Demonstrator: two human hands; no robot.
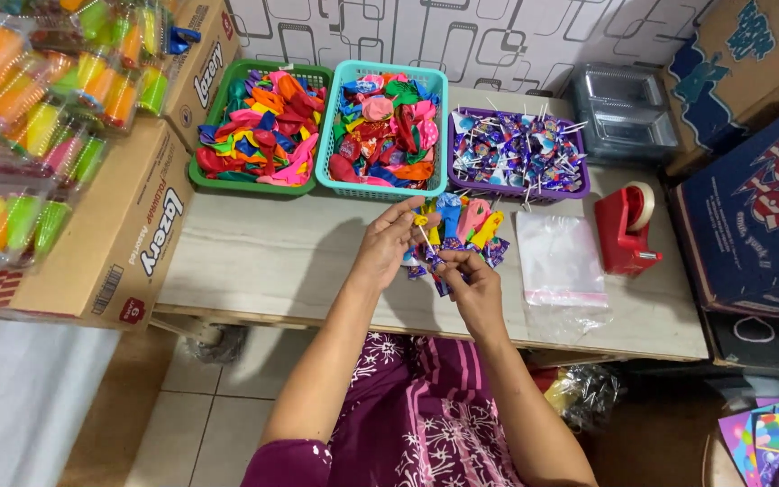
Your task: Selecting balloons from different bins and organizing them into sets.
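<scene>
My left hand (389, 242) and my right hand (471, 281) meet over the middle of a low pale table (263, 257). Together they hold a small bunch of coloured balloons and wrapped lollipops (458, 230) on white sticks. The left hand pinches the top of the bunch; the right hand grips the sticks and wrappers lower down. Just to the right of the hands lies a stack of clear plastic bags (559, 260).
Along the back stand a green basket (261, 126) and a teal basket (382, 128) of balloons, and a purple tray of lollipops (519, 151). A red tape dispenser (626, 227) sits right. Cardboard boxes (119, 234) flank the left; clear containers (626, 110) stand back right.
</scene>
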